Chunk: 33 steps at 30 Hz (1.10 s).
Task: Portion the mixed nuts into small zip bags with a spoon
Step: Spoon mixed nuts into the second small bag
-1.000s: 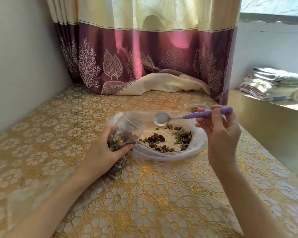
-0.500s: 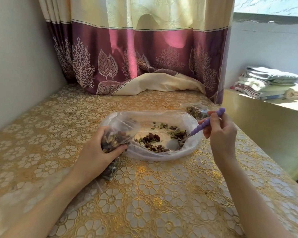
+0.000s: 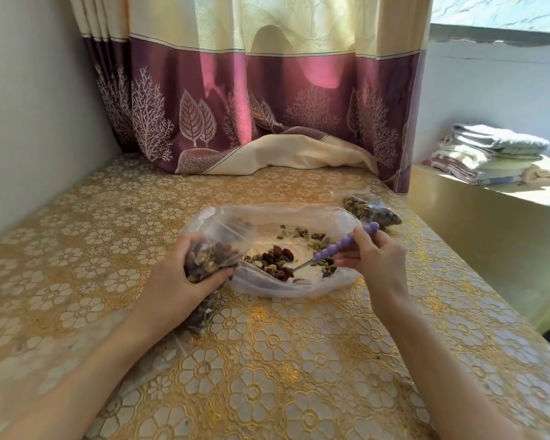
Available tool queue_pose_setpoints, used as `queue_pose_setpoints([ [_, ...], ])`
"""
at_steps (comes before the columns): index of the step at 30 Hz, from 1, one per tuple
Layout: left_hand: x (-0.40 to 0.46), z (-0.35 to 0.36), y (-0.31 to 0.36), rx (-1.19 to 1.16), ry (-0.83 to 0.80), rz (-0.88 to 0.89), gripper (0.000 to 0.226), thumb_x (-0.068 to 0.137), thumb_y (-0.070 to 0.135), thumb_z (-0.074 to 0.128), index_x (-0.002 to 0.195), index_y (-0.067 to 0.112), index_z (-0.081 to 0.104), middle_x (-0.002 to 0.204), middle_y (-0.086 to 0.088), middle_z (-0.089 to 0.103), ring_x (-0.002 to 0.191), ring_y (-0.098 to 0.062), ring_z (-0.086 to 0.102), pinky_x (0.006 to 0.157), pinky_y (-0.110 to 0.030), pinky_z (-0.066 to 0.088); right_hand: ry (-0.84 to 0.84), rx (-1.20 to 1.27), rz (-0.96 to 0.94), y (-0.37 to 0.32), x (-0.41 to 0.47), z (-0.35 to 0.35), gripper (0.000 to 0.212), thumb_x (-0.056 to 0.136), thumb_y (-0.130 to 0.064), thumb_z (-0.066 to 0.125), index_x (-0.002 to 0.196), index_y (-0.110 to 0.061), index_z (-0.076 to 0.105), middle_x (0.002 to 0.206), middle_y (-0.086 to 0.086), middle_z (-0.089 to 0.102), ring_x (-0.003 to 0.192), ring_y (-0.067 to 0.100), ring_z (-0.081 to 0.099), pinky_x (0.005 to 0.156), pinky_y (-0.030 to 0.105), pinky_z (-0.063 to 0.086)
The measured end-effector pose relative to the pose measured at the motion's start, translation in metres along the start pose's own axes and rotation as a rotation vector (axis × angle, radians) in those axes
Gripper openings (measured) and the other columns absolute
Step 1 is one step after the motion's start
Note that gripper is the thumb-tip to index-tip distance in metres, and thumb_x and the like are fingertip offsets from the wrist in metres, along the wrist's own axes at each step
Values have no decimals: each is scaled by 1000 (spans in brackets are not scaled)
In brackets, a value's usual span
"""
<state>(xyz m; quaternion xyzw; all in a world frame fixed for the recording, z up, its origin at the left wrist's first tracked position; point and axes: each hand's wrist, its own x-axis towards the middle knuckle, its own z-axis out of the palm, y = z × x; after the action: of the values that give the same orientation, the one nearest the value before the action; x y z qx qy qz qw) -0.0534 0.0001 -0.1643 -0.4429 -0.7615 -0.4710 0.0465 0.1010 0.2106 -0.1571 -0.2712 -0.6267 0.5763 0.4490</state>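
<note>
Right hand point(image 3: 373, 260) pinches the purple beaded handle of the spoon point(image 3: 343, 246) between thumb and curled fingers, the handle slanting up to the right while the metal stem dips down-left into the mixed nuts point(image 3: 278, 262); the bowl of the spoon is buried among them and hard to make out. Those nuts lie scattered thinly on the large clear plastic bag point(image 3: 299, 289), which is spread open like a shallow dish at the middle of the table point(image 3: 77, 249). Left hand point(image 3: 185, 281) has its fingers and thumb wrapped around a small zip bag point(image 3: 215, 249) already packed with nuts, its open mouth tilted toward the large bag and touching that bag's left edge. Another filled zip bag point(image 3: 373, 209) lies on the table just beyond the large bag, at the far right. A gold floral cloth covers the table. At the far end hangs a cream and purple curtain point(image 3: 251, 100), its hem pooled on the cloth, and folded linens point(image 3: 492, 154) are stacked on a ledge to the far right.
</note>
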Motion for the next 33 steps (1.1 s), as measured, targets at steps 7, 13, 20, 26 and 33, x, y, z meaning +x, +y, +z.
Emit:
queue_pose_setpoints([
  [7, 1, 0, 0, 35, -5, 11, 44, 60, 54, 64, 96, 40, 43, 90, 17, 57, 82, 12, 55, 62, -4, 41, 120, 53, -54, -5, 3, -5, 24, 96, -12, 47, 81, 2, 60, 63, 10, 69, 57, 21, 66, 54, 23, 53],
  [13, 3, 1, -1, 52, -23, -2, 52, 58, 56, 64, 101, 30, 48, 86, 17, 56, 79, 14, 54, 60, -4, 41, 174, 112, -135, -13, 3, 0, 27, 98, -16, 48, 90, 7, 60, 77, 20, 70, 64, 25, 69, 64, 30, 57],
  [20, 4, 1, 0, 45, -50, -20, 55, 58, 52, 66, 105, 27, 51, 87, 20, 57, 80, 21, 52, 62, -2, 41, 144, 198, -221, -26, -8, 13, 27, 99, -19, 47, 91, 4, 58, 79, 22, 70, 66, 25, 70, 61, 24, 56],
  [26, 5, 3, -3, 27, -41, -43, 49, 65, 37, 77, 106, 23, 53, 88, 19, 58, 79, 21, 53, 61, -1, 40, 6, 277, -307, -36, -29, 31, 22, 99, -14, 45, 84, -5, 58, 70, 1, 71, 64, 16, 69, 60, 19, 54],
  [33, 5, 4, 0, -51, -20, -86, 57, 56, 51, 71, 104, 34, 47, 92, 23, 57, 83, 23, 51, 64, 0, 39, -212, 266, -452, -39, -46, 45, 21, 99, -2, 40, 86, -8, 56, 75, -9, 73, 70, 9, 71, 64, 17, 54],
])
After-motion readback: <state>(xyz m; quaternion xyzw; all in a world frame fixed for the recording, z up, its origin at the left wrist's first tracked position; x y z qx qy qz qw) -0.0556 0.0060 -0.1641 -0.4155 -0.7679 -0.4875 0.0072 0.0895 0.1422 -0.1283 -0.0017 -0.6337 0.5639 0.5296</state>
